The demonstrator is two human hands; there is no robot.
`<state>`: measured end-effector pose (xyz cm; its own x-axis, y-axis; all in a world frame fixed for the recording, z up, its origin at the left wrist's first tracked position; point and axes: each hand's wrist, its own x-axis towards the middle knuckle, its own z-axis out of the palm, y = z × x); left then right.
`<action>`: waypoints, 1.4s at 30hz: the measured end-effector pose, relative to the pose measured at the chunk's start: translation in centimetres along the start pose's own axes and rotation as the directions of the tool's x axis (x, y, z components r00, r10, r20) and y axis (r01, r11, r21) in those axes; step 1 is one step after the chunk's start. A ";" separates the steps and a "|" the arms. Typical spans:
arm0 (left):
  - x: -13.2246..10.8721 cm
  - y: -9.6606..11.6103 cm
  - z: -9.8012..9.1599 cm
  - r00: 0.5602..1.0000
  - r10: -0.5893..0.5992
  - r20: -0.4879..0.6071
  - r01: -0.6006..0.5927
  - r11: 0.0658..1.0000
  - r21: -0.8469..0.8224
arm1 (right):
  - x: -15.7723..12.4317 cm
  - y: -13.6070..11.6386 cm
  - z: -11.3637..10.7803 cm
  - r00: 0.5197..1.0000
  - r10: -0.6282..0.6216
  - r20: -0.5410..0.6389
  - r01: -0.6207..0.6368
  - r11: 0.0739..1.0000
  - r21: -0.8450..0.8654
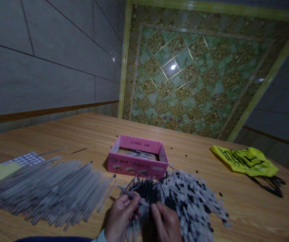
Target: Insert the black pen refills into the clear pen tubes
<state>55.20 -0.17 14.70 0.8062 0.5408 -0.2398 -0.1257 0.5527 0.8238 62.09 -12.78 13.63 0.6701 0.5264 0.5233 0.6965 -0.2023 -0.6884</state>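
Note:
My left hand (123, 215) pinches a thin translucent tube (128, 192), which slants down toward my right hand (167, 220). The right thumb and forefinger are closed close to the tube's lower end; what they hold, if anything, is too small to make out. Beneath and beyond both hands lies a bundle of thin black sticks (148, 190). Right of it spreads a heap of short whitish translucent pieces (192, 191) mixed with small black parts. To the left, many long translucent tubes (56, 191) lie side by side in a broad pile.
Beyond my hands stands an open pink box (136, 165) with several thin pieces inside. A crumpled yellow bag (245, 161) with black straps is at the right. Blue-checked paper (25, 158) lies at the left. Small black bits dot the wooden table (89, 124).

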 end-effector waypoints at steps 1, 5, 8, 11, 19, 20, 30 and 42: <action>0.0 0.0 0.0 1.000 0.000 -0.002 0.000 1.000 -0.001 | 0.0 0.0 0.1 1.000 0.022 0.006 -0.022 1.000 0.001; -0.1 -0.1 0.0 1.000 0.018 -0.019 -0.018 1.000 -0.010 | -0.2 0.1 0.3 0.999 0.019 -0.042 -0.017 0.998 0.053; -0.1 -0.2 0.1 1.000 0.019 -0.001 -0.020 1.000 -0.005 | -0.2 0.2 0.2 1.000 0.000 -0.025 0.001 1.000 0.025; -0.1 -0.2 0.1 1.000 0.018 -0.010 -0.018 1.000 -0.007 | -0.1 0.3 0.1 0.999 0.027 0.031 -0.027 0.999 -0.025; 0.2 -0.4 -0.3 1.000 -0.001 -0.014 0.001 1.000 -0.004 | -0.1 0.1 0.2 1.000 -0.013 -0.014 0.013 1.000 0.007; 0.2 -0.4 -0.3 1.000 -0.004 -0.014 0.004 1.000 -0.001 | -0.2 0.2 0.2 1.000 -0.005 0.002 0.005 1.000 0.001; -0.2 -0.1 0.0 1.000 0.003 -0.008 -0.004 1.000 -0.007 | -0.7 1.8 1.5 0.986 0.154 0.059 -0.162 0.967 0.197; -0.4 0.1 0.0 1.000 -0.019 -0.001 0.019 0.999 -0.051 | 1.3 1.6 -2.6 0.984 0.176 -0.018 -0.177 0.976 -0.125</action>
<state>54.85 -0.32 14.81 0.8080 0.5307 -0.2557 -0.1396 0.5943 0.7921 64.75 -14.53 14.48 0.7868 0.4676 0.4028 0.5934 -0.3938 -0.7020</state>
